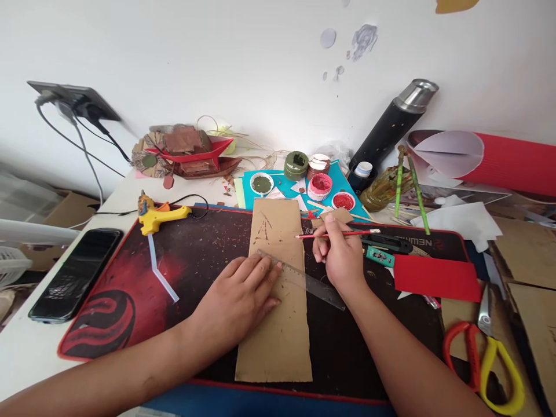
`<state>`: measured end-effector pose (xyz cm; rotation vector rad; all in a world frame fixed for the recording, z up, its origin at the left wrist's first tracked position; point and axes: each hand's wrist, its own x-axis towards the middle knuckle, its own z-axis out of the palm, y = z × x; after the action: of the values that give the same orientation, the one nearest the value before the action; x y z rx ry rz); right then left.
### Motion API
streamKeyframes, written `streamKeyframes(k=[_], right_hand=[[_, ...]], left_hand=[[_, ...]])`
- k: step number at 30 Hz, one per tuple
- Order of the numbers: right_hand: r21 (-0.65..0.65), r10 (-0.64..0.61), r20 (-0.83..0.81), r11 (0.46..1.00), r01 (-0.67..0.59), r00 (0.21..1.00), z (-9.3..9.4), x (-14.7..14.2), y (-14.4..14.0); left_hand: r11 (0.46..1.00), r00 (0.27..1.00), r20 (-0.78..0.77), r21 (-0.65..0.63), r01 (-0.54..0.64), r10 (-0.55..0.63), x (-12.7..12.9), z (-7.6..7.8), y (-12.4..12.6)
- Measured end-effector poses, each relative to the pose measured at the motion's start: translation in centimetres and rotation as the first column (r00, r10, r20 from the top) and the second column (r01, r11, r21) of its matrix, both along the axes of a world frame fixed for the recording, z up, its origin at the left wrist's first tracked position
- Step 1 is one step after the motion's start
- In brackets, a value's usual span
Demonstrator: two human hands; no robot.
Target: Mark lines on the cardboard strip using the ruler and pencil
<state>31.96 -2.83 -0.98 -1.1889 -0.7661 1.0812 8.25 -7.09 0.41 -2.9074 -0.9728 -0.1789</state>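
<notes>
A strip of brown cardboard (278, 347) lies lengthwise in front of me, with a few dark pencil or ink marks near its far end. Across it, at a slant, rests a clear plastic ruler (321, 289), its right end reaching past the cardboard's edge. My left hand (238, 295) lies over the cardboard, fingers stretched out and pressing on the ruler's left part. In my right hand (341, 255) is a red pencil (365, 232), pinched between thumb and fingers above the cardboard's right edge. The pencil's tip points left and appears apart from the ruler.
A yellow glue gun (165, 219) and a phone (76, 275) lie left. Behind are paint jars (296, 167) on blue sheets and a model boat (191, 153). Rightward are red card (434, 277), a box cutter (384, 240), scissors (473, 347) and a black flask (386, 127).
</notes>
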Motion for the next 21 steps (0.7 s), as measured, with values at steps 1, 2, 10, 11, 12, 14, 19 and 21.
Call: streamKeyframes(k=[1,2,10,11,12,14,19,21], right_hand=[[-0.001,-0.004,-0.008,1.000,0.004,1.000,0.0,0.2,0.0],[-0.001,-0.005,-0.010,1.000,0.005,1.000,0.0,0.3,0.0],[0.023,0.026,0.059,0.999,-0.027,0.998,1.6,-0.2,-1.0],[0.024,0.043,0.073,0.999,-0.045,0.996,1.8,-0.3,-1.1],[0.025,0.060,0.086,0.998,-0.063,0.994,1.9,-0.5,-1.2],[0.026,0.084,0.104,0.996,-0.088,0.991,2.1,-0.6,-1.4],[0.014,0.058,0.119,0.998,-0.060,0.991,1.8,-0.4,-1.3],[0.014,0.052,0.113,0.998,-0.054,0.992,1.6,-0.4,-1.2]], left_hand=[[1.000,1.000,0.001,0.008,-0.012,0.012,0.1,0.0,0.2],[1.000,1.000,0.001,0.013,-0.025,0.025,0.2,-0.1,0.4],[0.990,0.992,-0.019,0.065,-0.123,0.124,1.2,-0.4,1.7],[0.988,0.991,-0.013,0.078,-0.130,0.131,1.3,-0.5,1.8],[0.987,0.991,-0.004,0.089,-0.134,0.135,1.4,-0.5,1.8],[0.986,0.991,0.015,0.102,-0.135,0.135,1.4,-0.7,1.7],[0.987,0.990,0.038,0.084,-0.138,0.135,0.8,-1.1,1.4],[0.986,0.989,0.039,0.080,-0.148,0.146,0.4,-1.2,1.3]])
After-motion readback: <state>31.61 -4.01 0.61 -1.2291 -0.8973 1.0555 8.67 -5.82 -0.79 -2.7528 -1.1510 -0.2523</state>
